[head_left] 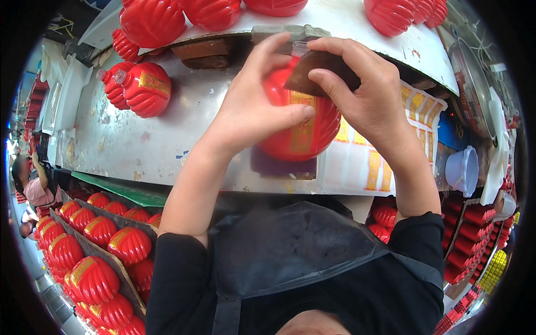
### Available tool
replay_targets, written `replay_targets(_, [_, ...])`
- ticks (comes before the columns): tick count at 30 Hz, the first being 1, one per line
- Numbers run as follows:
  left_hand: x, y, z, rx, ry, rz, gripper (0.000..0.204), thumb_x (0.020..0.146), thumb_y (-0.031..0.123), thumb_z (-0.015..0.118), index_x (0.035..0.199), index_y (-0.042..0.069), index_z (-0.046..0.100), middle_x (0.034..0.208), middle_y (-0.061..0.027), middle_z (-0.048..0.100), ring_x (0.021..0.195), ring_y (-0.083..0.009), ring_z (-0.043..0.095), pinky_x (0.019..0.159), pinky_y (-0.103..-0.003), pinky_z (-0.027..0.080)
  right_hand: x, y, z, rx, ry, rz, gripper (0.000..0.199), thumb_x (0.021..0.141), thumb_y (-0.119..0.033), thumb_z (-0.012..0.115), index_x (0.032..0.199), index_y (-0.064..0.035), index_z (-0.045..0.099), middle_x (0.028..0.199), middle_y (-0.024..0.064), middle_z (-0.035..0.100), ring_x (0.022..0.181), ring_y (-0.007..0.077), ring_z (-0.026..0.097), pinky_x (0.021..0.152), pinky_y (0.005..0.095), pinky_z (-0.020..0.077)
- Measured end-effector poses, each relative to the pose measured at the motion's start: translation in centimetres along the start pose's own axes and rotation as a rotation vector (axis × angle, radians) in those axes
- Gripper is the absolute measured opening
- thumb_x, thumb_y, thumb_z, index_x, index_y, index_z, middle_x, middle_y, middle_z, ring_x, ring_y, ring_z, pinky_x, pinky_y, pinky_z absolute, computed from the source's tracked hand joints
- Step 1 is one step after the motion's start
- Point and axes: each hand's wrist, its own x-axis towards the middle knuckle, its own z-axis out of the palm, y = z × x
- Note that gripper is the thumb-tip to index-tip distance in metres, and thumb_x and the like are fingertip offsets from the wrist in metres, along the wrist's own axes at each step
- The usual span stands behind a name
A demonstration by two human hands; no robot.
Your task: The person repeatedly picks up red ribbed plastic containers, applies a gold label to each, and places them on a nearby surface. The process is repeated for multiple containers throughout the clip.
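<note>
A red ribbed lantern-shaped bottle (301,131) with a gold label lies on the metal worktable (145,145) in front of me. My left hand (254,103) wraps over its left side, thumb across the front. My right hand (363,92) presses a dark brown flat pad (315,70) onto the bottle's upper part. A purple mat (276,167) shows under the bottle.
Two red bottles (139,86) lie at the table's left, more stand on the white conveyor (346,22) behind. A sheet of gold labels (363,162) lies right of the bottle, a pale cup (463,170) beyond. Cardboard trays of red bottles (95,251) sit lower left; another person (33,187) sits far left.
</note>
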Motion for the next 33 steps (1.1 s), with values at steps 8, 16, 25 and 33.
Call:
replay_targets(8, [-0.7, 1.7, 0.9, -0.054, 0.028, 0.003, 0.075, 0.077, 0.018, 0.087, 0.143, 0.000, 0.055, 0.130, -0.0159, 0.068, 0.123, -0.0239, 0.065, 0.108, -0.036, 0.050, -0.1, -1.0, -0.6, -0.126, 0.013, -0.125, 0.032, 0.089, -0.007, 0.076, 0.120, -0.0051, 0.068, 0.107, 0.0144, 0.074, 0.094, 0.0330, 0.074, 0.082, 0.0382, 0.0596])
replay_targets(16, [0.4, 0.9, 1.1, -0.265, 0.071, -0.112, 0.044, 0.102, 0.015, 0.067, 0.140, -0.005, 0.057, 0.127, -0.0098, 0.070, 0.118, -0.0141, 0.064, 0.104, -0.030, 0.051, -3.3, -0.1, -0.6, -0.063, 0.234, -0.117, 0.032, 0.081, 0.009, 0.083, 0.109, -0.0003, 0.073, 0.104, 0.0131, 0.078, 0.094, 0.0224, 0.077, 0.084, 0.0313, 0.0615])
replay_targets(25, [0.4, 0.0, 1.1, -0.297, 0.119, -0.088, 0.035, 0.110, 0.015, 0.052, 0.137, -0.005, 0.061, 0.126, -0.0089, 0.069, 0.115, -0.0118, 0.063, 0.104, -0.029, 0.050, -5.9, -3.1, 0.1, 0.161, -0.071, -0.152, 0.029, 0.080, 0.005, 0.077, 0.108, -0.0024, 0.075, 0.099, 0.0129, 0.078, 0.088, 0.0227, 0.077, 0.076, 0.0334, 0.0613])
replay_targets(33, [-1.2, 0.8, 1.2, -0.259, 0.050, -0.010, 0.048, 0.104, 0.014, 0.060, 0.148, -0.002, 0.051, 0.139, -0.0114, 0.065, 0.127, -0.0170, 0.061, 0.111, -0.033, 0.046, -2.7, 0.5, -2.0, 0.344, 0.199, 0.401, 0.016, 0.100, -0.006, 0.066, 0.112, 0.0017, 0.072, 0.121, 0.0086, 0.071, 0.100, 0.0098, 0.068, 0.094, 0.0252, 0.0522])
